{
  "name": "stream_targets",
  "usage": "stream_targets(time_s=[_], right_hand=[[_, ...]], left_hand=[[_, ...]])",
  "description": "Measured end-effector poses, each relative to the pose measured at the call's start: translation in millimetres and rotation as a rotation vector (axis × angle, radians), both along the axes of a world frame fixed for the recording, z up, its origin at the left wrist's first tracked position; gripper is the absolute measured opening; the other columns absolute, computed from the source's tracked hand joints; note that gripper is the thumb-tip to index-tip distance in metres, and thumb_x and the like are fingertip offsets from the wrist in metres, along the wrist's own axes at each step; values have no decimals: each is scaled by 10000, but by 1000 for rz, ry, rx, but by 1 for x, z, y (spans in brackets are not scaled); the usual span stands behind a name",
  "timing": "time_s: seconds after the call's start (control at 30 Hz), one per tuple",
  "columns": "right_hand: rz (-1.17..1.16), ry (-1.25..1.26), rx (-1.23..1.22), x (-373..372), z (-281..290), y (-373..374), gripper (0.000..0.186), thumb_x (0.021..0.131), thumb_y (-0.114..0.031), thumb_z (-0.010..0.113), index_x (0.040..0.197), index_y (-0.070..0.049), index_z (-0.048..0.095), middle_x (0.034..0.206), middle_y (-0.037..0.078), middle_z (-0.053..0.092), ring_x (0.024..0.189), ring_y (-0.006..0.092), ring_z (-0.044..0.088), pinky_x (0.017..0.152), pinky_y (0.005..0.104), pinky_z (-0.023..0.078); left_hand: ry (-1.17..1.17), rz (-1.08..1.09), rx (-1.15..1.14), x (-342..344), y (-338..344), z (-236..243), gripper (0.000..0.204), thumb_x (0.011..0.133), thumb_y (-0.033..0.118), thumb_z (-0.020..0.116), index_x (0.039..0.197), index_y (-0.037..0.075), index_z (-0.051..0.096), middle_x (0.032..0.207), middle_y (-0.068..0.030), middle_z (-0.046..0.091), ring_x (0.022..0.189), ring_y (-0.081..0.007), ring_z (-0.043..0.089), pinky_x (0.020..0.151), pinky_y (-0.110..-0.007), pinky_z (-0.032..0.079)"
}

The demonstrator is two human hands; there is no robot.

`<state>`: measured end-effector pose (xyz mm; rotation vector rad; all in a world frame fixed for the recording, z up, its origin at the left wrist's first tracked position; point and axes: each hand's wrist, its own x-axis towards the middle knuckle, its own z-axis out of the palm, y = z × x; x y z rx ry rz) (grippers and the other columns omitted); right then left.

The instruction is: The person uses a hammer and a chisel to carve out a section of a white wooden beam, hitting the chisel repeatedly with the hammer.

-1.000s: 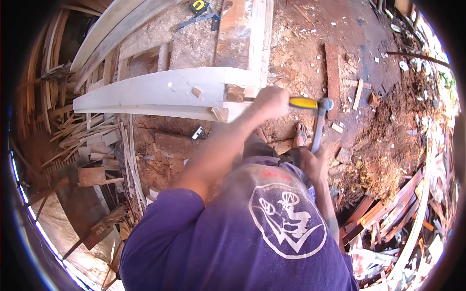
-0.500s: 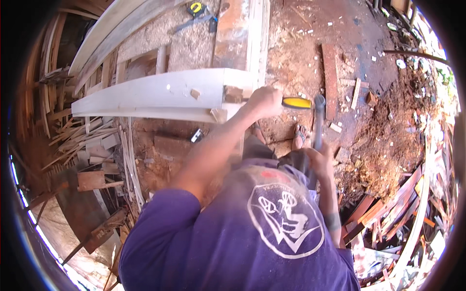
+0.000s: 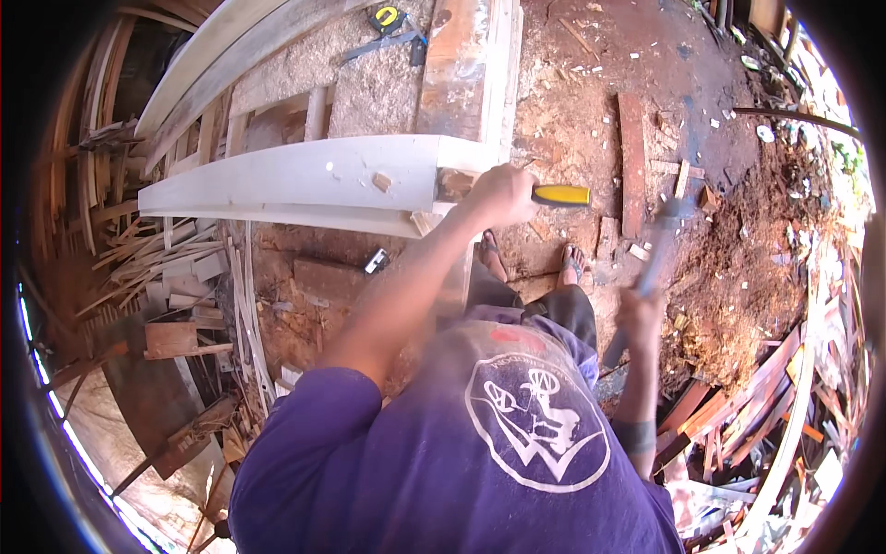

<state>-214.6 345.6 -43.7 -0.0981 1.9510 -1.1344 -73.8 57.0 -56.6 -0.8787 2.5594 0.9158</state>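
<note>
My left hand [image 3: 501, 196] is closed around a chisel with a yellow and black handle [image 3: 563, 195], held level at the right end of a pale wooden board [image 3: 295, 175]. The chisel's blade side is mostly hidden by the hand, next to a notched, browner patch [image 3: 454, 185] in the board's end. Off to the right, my right hand [image 3: 640, 316] grips a hammer [image 3: 657, 249], blurred by motion, its head apart from the chisel handle. Two small wood chips, one a loose chip [image 3: 382, 182], lie on the board.
Above the board, a yellow tape measure [image 3: 387, 17] and a blue-grey square [image 3: 378, 46] lie on the bench. A reddish plank [image 3: 631, 166] rests on the dirt floor. Scrap wood [image 3: 166, 263] is heaped at left, with more offcuts [image 3: 738, 406] at lower right.
My right hand has swung the hammer to the right, away from the chisel handle. The left hand keeps its hold on the chisel at the board's end.
</note>
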Motion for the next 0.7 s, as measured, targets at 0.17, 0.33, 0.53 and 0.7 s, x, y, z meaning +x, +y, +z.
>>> stream_targets(time_s=[0.17, 0.33, 0.53, 0.7], right_hand=[[-320, 107, -305, 18, -3, -10, 142, 848, -45, 564, 720, -86, 519, 597, 6, 507, 468, 76, 469, 411, 274, 402], [410, -3, 9, 41, 22, -39, 216, 819, -138, 642, 971, 14, 628, 736, 103, 648, 655, 197, 637, 586, 373, 498], [141, 0, -37, -28, 10, -9, 71, 842, -56, 603, 846, -49, 532, 627, -1, 535, 441, 81, 491, 368, 252, 420], [-6, 18, -62, -66, 14, 15, 83, 847, -64, 607, 858, -40, 528, 618, 0, 519, 423, 90, 472, 376, 257, 415]], left_hand=[[8, -11, 13, -4, 2, 9, 350, 738, 225, 759, 1044, 56, 773, 878, -213, 734, 853, -362, 727, 817, -440, 565], [34, 24, 75, 23, 10, 26, 313, 750, 225, 765, 1020, 68, 745, 852, -165, 733, 820, -323, 722, 773, -432, 550], [730, 316, 27, 85, 21, 48, 68, 829, 94, 694, 875, 43, 692, 750, -82, 648, 716, -196, 629, 652, -350, 480], [1555, 1141, 664, 156, -6, 52, 295, 971, 152, 514, 680, 131, 470, 582, 6, 431, 586, -137, 440, 686, -359, 422]])
